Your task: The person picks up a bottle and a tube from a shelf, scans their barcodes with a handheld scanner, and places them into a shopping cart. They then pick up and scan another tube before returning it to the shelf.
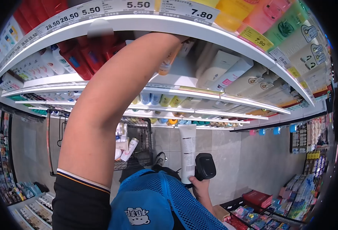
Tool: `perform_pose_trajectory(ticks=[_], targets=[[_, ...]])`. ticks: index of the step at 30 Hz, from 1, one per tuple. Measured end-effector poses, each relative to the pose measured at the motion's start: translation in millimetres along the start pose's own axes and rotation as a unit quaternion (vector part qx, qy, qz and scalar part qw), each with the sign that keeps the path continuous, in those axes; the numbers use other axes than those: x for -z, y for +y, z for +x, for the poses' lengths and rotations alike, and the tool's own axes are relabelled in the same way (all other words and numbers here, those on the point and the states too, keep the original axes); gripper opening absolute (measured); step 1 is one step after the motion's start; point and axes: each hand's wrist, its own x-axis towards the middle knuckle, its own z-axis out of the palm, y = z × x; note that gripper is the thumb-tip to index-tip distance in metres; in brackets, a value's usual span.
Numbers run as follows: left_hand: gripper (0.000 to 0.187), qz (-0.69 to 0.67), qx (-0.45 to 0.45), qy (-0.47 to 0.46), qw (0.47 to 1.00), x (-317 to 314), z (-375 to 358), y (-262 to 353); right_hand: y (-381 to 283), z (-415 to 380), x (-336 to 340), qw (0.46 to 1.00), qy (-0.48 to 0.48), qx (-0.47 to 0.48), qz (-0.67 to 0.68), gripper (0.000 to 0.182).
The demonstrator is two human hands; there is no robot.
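Observation:
My left arm reaches up and into a store shelf [111, 26]. Most of my left hand [183, 39] is hidden behind the shelf's front edge, its fingers out of sight. Just below it an orange tube [168, 63] shows near the wrist. Low in the view, my right hand [202, 185] is closed, its thumb pressed on the base of a white tube [188, 153] with printed text and a barcode. A black handheld scanner [205, 166] rises from the same hand, right beside the tube.
Red bottles [86, 57] stand left of the arm, pale bottles [222, 69] to its right. Below is a wire shopping cart [150, 147] with white packages [130, 148]. A crate [236, 203] of goods sits at lower right. Price labels [138, 5] line the shelf edge.

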Motion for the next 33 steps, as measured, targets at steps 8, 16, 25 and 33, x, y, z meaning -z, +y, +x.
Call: perform_pose_trajectory(ticks=[8,16,25,33], targets=[[0.038,0.103,0.013,-0.009,0.995,-3,10,-12,-1,-1,1,0.999,-0.01,0.006,-0.039,0.075],[0.037,0.206,0.021,-0.004,0.978,0,7,-17,12,1,16,0.999,-0.019,-0.011,-0.042,0.072],[0.037,0.328,0.026,0.003,0.944,1,-2,-9,-1,2,2,0.999,-0.023,0.008,-0.037,0.064],[0.036,0.424,0.03,0.003,0.905,4,-4,-9,-2,3,0,0.999,-0.016,0.0,-0.04,0.062]])
